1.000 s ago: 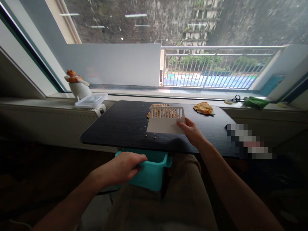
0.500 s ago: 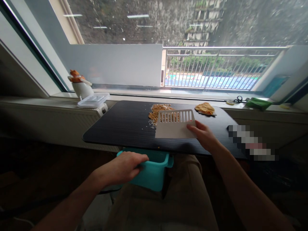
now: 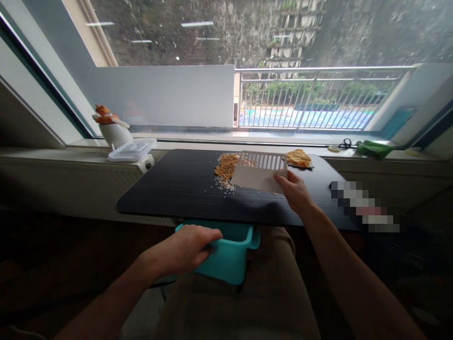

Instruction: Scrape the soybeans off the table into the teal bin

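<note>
My right hand (image 3: 293,191) grips the lower right corner of a white slotted scraper (image 3: 260,171), held tilted over the black table (image 3: 177,189). A heap of brown grains (image 3: 227,165) lies just left of the scraper, with small white bits scattered at its near edge. My left hand (image 3: 187,248) is closed on the rim of a teal plastic bin (image 3: 226,250) held under the table's front edge, above my lap.
A yellow cloth (image 3: 299,158) lies behind the scraper. On the windowsill stand a white pot with orange things (image 3: 109,126), a clear plastic box (image 3: 132,150), scissors (image 3: 345,143) and a green item (image 3: 375,148). A blurred patch (image 3: 364,208) covers the table's right end.
The scraper has moved right and back, lifting off the grains and tilting; the heap now shows uncovered at its left. The left hand and bin stayed put.
</note>
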Demonstrator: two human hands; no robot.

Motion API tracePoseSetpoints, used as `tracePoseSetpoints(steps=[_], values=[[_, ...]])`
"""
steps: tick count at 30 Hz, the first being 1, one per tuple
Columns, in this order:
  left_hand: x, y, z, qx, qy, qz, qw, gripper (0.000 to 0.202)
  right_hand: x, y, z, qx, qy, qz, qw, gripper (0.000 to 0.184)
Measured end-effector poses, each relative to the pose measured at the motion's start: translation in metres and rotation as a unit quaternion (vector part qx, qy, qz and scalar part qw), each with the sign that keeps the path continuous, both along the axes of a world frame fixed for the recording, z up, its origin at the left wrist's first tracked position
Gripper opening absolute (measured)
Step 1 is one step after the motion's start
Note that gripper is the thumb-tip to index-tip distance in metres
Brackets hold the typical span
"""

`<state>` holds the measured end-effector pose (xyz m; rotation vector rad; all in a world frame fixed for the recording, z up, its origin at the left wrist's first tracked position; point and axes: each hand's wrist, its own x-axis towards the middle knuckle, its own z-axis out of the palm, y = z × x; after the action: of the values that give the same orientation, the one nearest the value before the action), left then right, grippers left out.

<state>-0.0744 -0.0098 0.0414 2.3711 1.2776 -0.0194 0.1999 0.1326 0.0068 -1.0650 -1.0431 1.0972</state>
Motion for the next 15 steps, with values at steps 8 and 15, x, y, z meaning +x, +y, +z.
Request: tracePoseSetpoints(steps=[8, 15], values=[[-0.003, 0.001, -0.004, 0.005, -0.005, 0.003, 1.0, 0.012, -0.014, 0.018, -0.008, -0.006, -0.015, 0.003, 1.0, 0.026], [-0.004, 0.001, -0.005, 0.003, -0.007, 0.004, 1.0, 0.012, -0.012, 0.017, -0.007, -0.019, -0.006, 0.006, 1.0, 0.026]])
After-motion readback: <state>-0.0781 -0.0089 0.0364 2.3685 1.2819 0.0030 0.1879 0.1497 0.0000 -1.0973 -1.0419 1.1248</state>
